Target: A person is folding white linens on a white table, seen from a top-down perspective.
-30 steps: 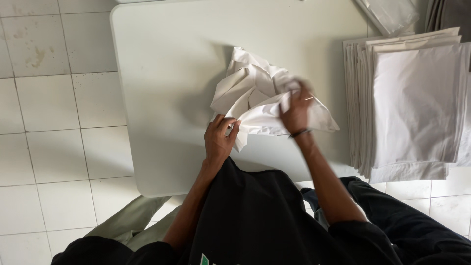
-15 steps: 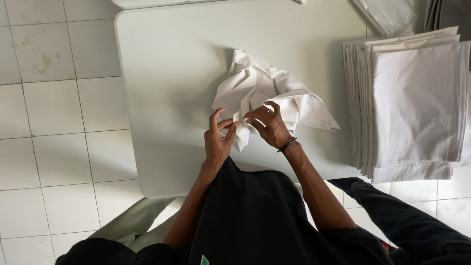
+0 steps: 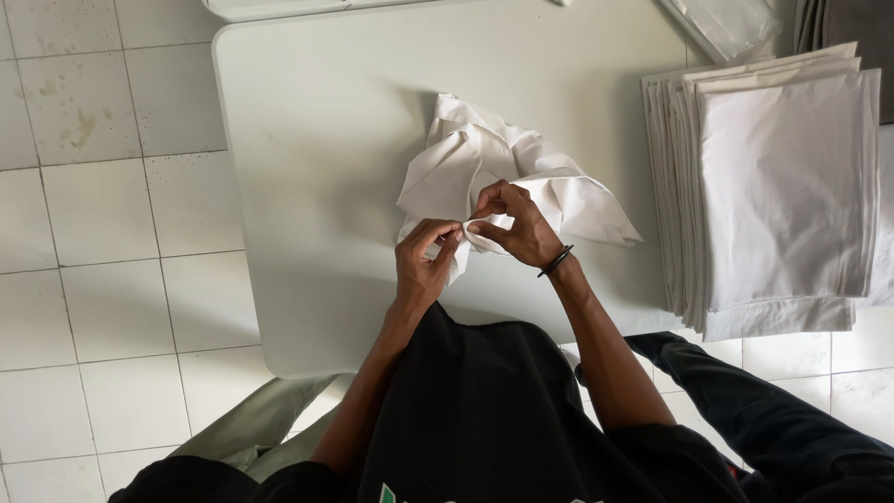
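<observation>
— Down below, what?

— A pale, smooth counter (image 3: pixel 326 140) with round corners. White floor tiles (image 3: pixel 102 242) left of the counter, some with brown spots. A second white edge just past the counter's far side.

— And right of the counter?

— A tall stack of folded white cloths (image 3: pixel 782 186), flat and neat, edges lined up. Just beside the counter, maybe on another top; hard to tell. Something clear and shiny, like a plastic bag (image 3: pixel 722 23), at the counter's far right corner.

— On the counter itself?

— One crumpled white cloth (image 3: pixel 484 158), all bunched and full of folds. Lying right of the counter's middle, toward the near edge. One flat flap (image 3: pixel 596 214) sticking out toward the stack.

— The hands?

— Both at the near side of the cloth, close together, fingertips almost touching. Left hand (image 3: pixel 424 265) bent, thumb and first finger pinching a small bit of the cloth's edge. Right hand (image 3: pixel 521 224) with knuckles up, fingers curled, pinching the same edge right next to it. A dark band (image 3: pixel 556 261) on the right wrist.

— The arms?

— Bare, reaching from the counter's near edge out over the top. Black shirt (image 3: pixel 475 410) under them. Dark trouser leg (image 3: pixel 773 410) off to the right of the counter, above the tiles.
</observation>
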